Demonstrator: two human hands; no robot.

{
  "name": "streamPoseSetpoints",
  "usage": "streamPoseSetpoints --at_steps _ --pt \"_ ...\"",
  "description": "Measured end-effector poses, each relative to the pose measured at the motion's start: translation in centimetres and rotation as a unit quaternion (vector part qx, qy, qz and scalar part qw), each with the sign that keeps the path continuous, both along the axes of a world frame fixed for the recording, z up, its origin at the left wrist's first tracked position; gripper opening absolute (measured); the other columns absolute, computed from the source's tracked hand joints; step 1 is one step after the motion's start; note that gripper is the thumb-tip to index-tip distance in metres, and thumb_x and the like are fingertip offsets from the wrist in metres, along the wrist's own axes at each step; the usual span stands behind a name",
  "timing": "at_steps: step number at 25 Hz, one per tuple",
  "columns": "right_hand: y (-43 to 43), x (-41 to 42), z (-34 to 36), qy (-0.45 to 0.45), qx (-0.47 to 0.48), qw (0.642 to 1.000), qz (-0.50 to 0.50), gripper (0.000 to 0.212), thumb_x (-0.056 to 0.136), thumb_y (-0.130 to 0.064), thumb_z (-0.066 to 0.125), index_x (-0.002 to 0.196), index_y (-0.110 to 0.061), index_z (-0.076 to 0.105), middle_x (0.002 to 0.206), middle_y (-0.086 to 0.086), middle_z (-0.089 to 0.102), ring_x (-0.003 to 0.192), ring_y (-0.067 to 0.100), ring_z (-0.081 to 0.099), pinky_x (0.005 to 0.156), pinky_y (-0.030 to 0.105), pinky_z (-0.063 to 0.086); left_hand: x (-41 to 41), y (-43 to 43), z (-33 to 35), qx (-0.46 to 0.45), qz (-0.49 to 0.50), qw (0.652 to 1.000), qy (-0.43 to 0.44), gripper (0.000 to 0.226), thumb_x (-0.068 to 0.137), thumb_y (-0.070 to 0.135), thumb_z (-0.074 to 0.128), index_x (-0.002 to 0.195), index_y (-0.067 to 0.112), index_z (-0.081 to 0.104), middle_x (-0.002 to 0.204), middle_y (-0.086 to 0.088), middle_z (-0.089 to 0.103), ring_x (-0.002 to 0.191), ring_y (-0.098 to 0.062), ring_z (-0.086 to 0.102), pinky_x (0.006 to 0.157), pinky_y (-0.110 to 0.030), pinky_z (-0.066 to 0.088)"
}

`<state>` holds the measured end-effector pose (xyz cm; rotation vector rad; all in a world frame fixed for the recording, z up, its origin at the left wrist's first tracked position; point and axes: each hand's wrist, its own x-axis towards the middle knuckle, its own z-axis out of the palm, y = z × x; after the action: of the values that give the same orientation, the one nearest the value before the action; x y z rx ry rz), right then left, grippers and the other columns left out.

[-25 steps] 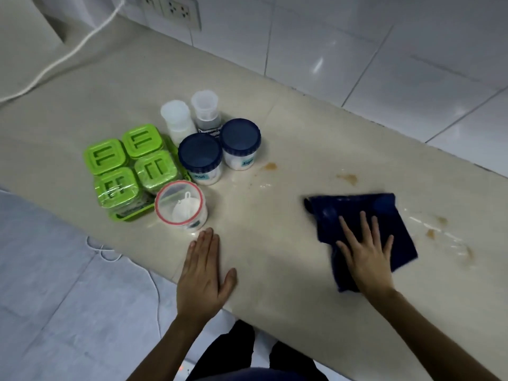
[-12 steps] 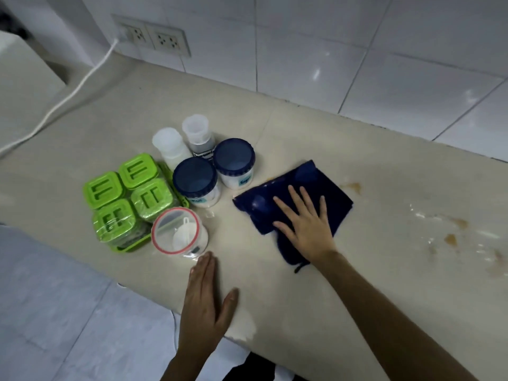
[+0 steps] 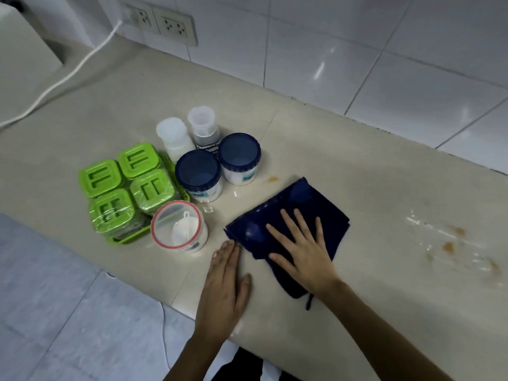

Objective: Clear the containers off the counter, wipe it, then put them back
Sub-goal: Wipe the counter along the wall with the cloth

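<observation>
**Wiping under way, containers parked at the left of the table**

At the far left a white cable (image 3: 68,75) runs across the table (image 3: 357,171) up to the wall sockets (image 3: 162,22). Next come the containers, bunched together: four green-lidded boxes (image 3: 129,188) in a green tray, two small white-capped bottles (image 3: 189,133) behind them, two blue-lidded jars (image 3: 217,171) side by side, and a red-rimmed clear tub (image 3: 178,229) nearest the table edge with a white scoop inside.

Just right of the tub, the left hand (image 3: 225,284) lies flat on the table, its grip released, fingers straight, its fingertips at the corner of the dark blue cloth (image 3: 288,215). The right hand (image 3: 299,248) presses down on that cloth with fingers spread; its grip is open too, a flat palm rather than a clench. A small brown spot (image 3: 273,179) sits just beyond the cloth's far corner, beside the nearer blue-lidded jar. Well off to the right, brown stains and wet smears (image 3: 450,243) mark the table.

By the look of it, the wiping step is in hand and the return of the containers has not begun. The next move probably calls for sweeping the cloth over the spot by the jars without knocking them, then right across to the remaining stains.
</observation>
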<state>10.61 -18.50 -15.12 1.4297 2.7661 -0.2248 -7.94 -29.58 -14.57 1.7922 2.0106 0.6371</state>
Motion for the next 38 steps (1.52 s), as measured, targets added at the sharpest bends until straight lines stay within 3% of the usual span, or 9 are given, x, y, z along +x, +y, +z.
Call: streamPoseSetpoints --at_steps 2,7,12,19,23,27,32,35,38 --pt "3.1 1.0 0.0 0.007 0.022 1.0 0.002 0.059 0.094 -0.062 0.017 0.148 -0.041 0.02 0.161 -0.001 0.015 0.149 0.022 0.004 0.115 0.06 0.009 0.4 0.3 0.0 -0.001 0.0 1.0 0.023 0.058 0.096 0.035 0.039 0.146 0.008 0.034 0.155 -0.003 0.03 0.145 -0.015 0.024 0.121 -0.03 0.011" --pt "9.7 2.4 -1.7 0.017 -0.026 0.983 -0.183 0.065 0.089 -0.065 0.011 0.149 -0.04 0.015 0.162 -0.002 0.009 0.149 0.022 -0.001 0.117 0.057 -0.001 0.9 -1.2 -1.0 0.006 -0.029 0.999 0.029 0.062 0.091 0.033 0.048 0.142 0.0 0.039 0.153 -0.011 0.034 0.144 -0.022 0.028 0.12 -0.034 0.017" --pt "11.8 -0.6 -0.5 0.072 -0.011 0.967 -0.242 0.061 0.093 -0.059 0.017 0.15 -0.035 0.019 0.161 0.005 0.01 0.149 0.026 -0.003 0.117 0.058 0.0 0.4 3.2 -1.2 0.01 -0.007 0.999 0.053 0.064 0.089 0.033 0.049 0.143 0.0 0.038 0.154 -0.012 0.033 0.145 -0.022 0.026 0.12 -0.038 0.018" --pt "-2.6 1.2 -0.1 -0.012 -0.009 0.99 -0.139 0.059 0.096 -0.058 0.018 0.151 -0.037 0.01 0.162 0.006 0.006 0.149 0.029 -0.003 0.116 0.059 0.004 0.4 1.3 -0.4 -0.007 0.011 0.999 0.051 0.069 0.091 0.038 0.045 0.147 0.002 0.029 0.156 -0.01 0.026 0.147 -0.016 0.016 0.122 -0.029 0.005" --pt "1.5 0.5 -0.6 -0.042 -0.003 0.995 -0.09 0.059 0.094 -0.061 0.017 0.149 -0.041 0.011 0.162 0.005 0.007 0.148 0.031 0.002 0.114 0.063 0.006 1.3 0.8 -1.5 -0.027 0.021 0.999 0.033 0.07 0.089 0.038 0.045 0.147 0.002 0.029 0.157 -0.011 0.025 0.147 -0.019 0.02 0.122 -0.032 0.008" --pt "6.2 -3.2 -2.0 -0.02 -0.007 0.99 -0.14 0.057 0.095 -0.055 0.018 0.149 -0.036 0.02 0.16 0.008 0.015 0.148 0.032 0.01 0.114 0.061 0.005 0.5 1.2 -2.6 -0.046 0.019 0.996 0.069 0.067 0.092 0.036 0.04 0.148 0.003 0.026 0.158 -0.011 0.022 0.147 -0.021 0.019 0.122 -0.034 0.008" --pt "2.0 1.9 -2.3 0.001 0.024 0.992 -0.127 0.056 0.097 -0.048 0.016 0.149 -0.031 0.025 0.16 0.006 0.019 0.147 0.027 0.014 0.118 0.053 0.01 2.6 2.4 -0.3 -0.033 -0.047 0.994 0.097 0.066 0.097 0.037 0.035 0.153 0.009 0.012 0.161 -0.003 0.011 0.15 -0.013 0.004 0.122 -0.029 -0.001" --pt "-2.7 8.5 -2.5 0.024 0.019 0.971 -0.238 0.057 0.098 -0.052 0.008 0.149 -0.032 0.023 0.161 0.003 0.015 0.148 0.023 0.008 0.117 0.051 0.008 6.3 3.0 0.2 -0.026 -0.103 0.988 0.108 0.068 0.095 0.034 0.039 0.152 0.007 0.012 0.161 -0.006 0.012 0.15 -0.015 0.004 0.122 -0.032 0.001" --pt "-5.9 14.8 -2.0 0.02 0.011 0.929 -0.369 0.062 0.095 -0.056 0.003 0.151 -0.033 0.017 0.162 0.003 0.007 0.149 0.023 0.0 0.118 0.053 0.005 9.6 5.2 0.1 -0.014 -0.126 0.98 0.152 0.065 0.095 0.033 0.04 0.149 0.001 0.022 0.159 -0.013 0.02 0.148 -0.023 0.016 0.122 -0.038 0.007"
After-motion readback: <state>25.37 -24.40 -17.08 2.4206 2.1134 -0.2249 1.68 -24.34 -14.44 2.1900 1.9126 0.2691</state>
